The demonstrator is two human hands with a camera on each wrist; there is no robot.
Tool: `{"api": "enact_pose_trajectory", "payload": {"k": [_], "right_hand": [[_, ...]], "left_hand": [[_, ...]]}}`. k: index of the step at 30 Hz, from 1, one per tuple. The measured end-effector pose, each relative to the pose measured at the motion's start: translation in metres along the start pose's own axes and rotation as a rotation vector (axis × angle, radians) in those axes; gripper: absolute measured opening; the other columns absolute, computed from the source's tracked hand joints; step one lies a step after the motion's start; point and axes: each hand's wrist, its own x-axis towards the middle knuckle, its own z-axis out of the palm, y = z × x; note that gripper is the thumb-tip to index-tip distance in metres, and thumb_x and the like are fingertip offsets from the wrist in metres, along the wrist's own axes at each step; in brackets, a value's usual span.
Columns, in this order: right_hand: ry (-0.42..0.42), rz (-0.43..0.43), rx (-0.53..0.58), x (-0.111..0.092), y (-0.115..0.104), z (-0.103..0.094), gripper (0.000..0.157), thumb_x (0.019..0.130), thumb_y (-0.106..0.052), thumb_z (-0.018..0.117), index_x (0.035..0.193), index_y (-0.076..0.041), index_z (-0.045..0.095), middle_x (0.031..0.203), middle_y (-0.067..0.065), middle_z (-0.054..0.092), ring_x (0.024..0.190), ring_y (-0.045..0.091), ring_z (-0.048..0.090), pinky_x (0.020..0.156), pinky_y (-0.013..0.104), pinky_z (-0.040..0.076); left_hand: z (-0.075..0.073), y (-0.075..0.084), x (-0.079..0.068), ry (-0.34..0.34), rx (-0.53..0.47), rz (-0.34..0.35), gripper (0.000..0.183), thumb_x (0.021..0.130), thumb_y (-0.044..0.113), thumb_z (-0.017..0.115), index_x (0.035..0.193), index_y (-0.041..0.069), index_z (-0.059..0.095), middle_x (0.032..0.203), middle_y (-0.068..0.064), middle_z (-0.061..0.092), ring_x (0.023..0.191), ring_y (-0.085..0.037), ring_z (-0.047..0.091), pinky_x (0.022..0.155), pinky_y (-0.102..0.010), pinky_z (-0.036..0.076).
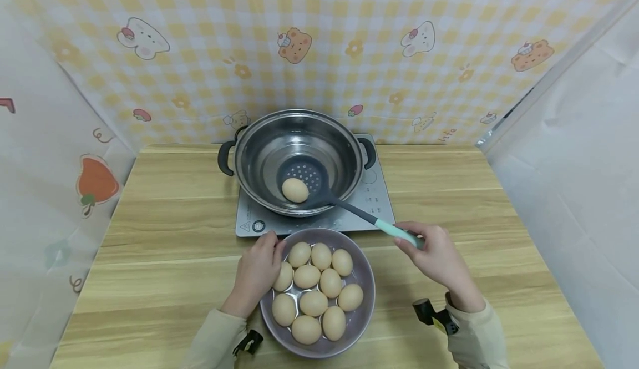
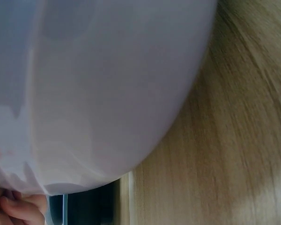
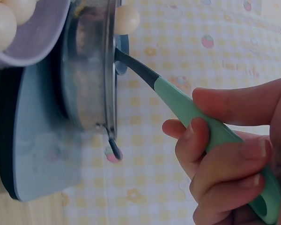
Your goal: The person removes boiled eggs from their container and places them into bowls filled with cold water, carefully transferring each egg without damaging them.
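My right hand grips the mint green handle of a dark slotted skimmer; the right wrist view shows its fingers curled round the handle. One egg lies on the skimmer's perforated head, which overlaps the steel pot in the head view. With my left hand I hold the upper left rim of a purple-grey bowl that contains several eggs. The outside wall of this bowl fills much of the left wrist view, with the left fingers at its rim.
The pot stands on a grey induction cooktop, its two black handles sticking out sideways. Bowl and cooktop are on a wood-grain table. Behind hangs a yellow checked cloth, and pale sheets flank both sides.
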Motion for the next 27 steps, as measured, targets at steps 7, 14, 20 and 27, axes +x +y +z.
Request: {"api": "enact_pose_trajectory", "payload": {"k": [7, 14, 20, 27], "right_hand": [[0.033, 0.028, 0.033, -0.01, 0.011, -0.018, 0.017, 0.081, -0.004, 0.065, 0.098, 0.0, 0.066, 0.068, 0.002, 0.057, 0.049, 0.004, 0.038, 0.045, 0.023, 0.035], [0.064, 0.034, 0.054, -0.025, 0.025, -0.031, 0.018, 0.08, -0.002, 0.065, 0.099, -0.001, 0.066, 0.064, -0.002, 0.051, 0.046, 0.005, 0.035, 0.043, 0.024, 0.032], [0.067, 0.016, 0.066, -0.039, 0.035, -0.037, 0.02, 0.079, 0.001, 0.066, 0.099, 0.001, 0.065, 0.064, -0.005, 0.051, 0.046, 0.006, 0.036, 0.043, 0.024, 0.033], [0.021, -0.024, 0.104, -0.056, 0.042, -0.04, 0.02, 0.079, 0.003, 0.065, 0.098, -0.001, 0.065, 0.058, -0.007, 0.043, 0.043, 0.005, 0.033, 0.039, 0.024, 0.03]], "left_hand": [[0.0, 0.0, 0.0, -0.013, -0.006, -0.006, 0.024, 0.089, 0.021, 0.057, 0.072, 0.011, 0.044, 0.065, -0.003, 0.046, 0.048, -0.022, 0.046, 0.041, -0.032, 0.033], [0.001, -0.001, 0.0, 0.002, -0.001, 0.009, 0.023, 0.089, 0.02, 0.057, 0.072, 0.011, 0.044, 0.065, -0.003, 0.046, 0.047, -0.025, 0.048, 0.04, -0.034, 0.033], [0.001, -0.001, 0.0, -0.001, -0.014, 0.01, 0.023, 0.089, 0.02, 0.057, 0.072, 0.011, 0.044, 0.063, -0.001, 0.044, 0.045, -0.02, 0.044, 0.04, -0.031, 0.032], [0.0, -0.002, 0.0, 0.003, -0.017, 0.01, 0.023, 0.089, 0.019, 0.057, 0.072, 0.011, 0.044, 0.063, -0.001, 0.044, 0.046, -0.02, 0.044, 0.04, -0.032, 0.032]]}}
